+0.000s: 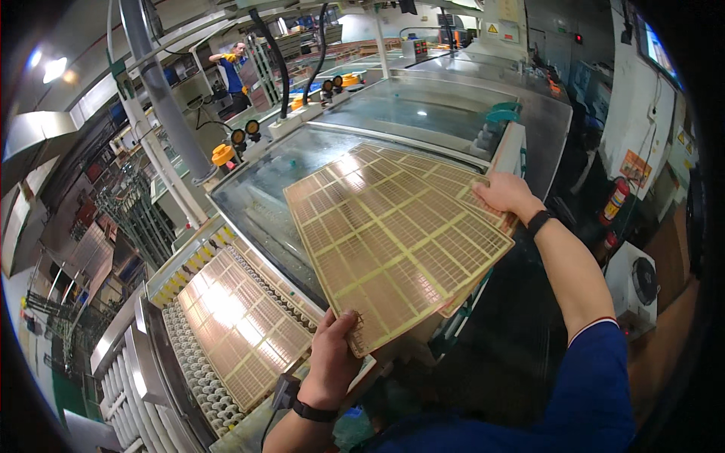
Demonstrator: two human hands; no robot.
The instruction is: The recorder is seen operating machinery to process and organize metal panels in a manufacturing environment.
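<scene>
A large copper-coloured circuit board panel [377,249] with a yellow-green grid slants over the glass-topped machine in front of me. My left hand [336,355] is closed on its near corner, thumb on top. More panel [445,175] fans out from beneath it toward the right. At that right-hand edge my right hand [510,195] is closed, its thumb on the upper face and its other fingers hidden below. Whether it also grips the top panel, I cannot tell. On the rollers at left lies another circuit board panel [242,317], flat and shining under the lights.
The roller conveyor [200,370] runs along the machine's left side. Behind the panels lies the machine's glass lid [264,204]. A grey pipe [162,98] rises at left. Farther back stands another person [232,75]. A fire extinguisher [615,200] is by the right wall.
</scene>
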